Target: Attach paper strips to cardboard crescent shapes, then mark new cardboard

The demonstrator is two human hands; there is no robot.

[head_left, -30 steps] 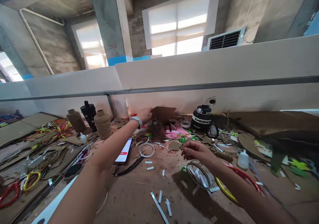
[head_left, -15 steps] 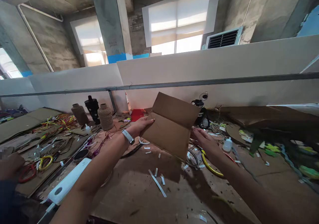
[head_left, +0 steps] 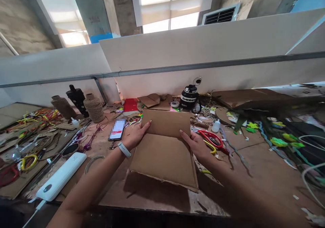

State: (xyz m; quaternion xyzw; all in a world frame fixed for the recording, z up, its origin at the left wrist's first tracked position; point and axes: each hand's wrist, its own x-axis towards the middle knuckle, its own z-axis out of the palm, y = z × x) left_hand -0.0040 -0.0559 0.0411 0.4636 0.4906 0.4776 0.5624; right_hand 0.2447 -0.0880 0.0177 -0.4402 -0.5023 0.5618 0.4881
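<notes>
A folded piece of brown cardboard is held over the table in front of me, creased across its upper part and tilted toward me. My left hand grips its left edge near the crease, thumb on top. On the right edge, my right hand pinches it the same way, the other fingers hidden beneath. Red-handled scissors lie just beyond my right hand, with a yellow handle under them. Left of my left hand lies a phone.
A white power bank with a cable lies at the left front. Twine cones and a black tumbler stand at the back left. A black bottle with its lid up stands behind the cardboard. A small glue bottle is at right.
The cardboard has come lower and nearer, turning from a steep slant to a flatter, squarer position. Both hands still hold it. The view has tipped downward, and the phone and black bottle now show.
</notes>
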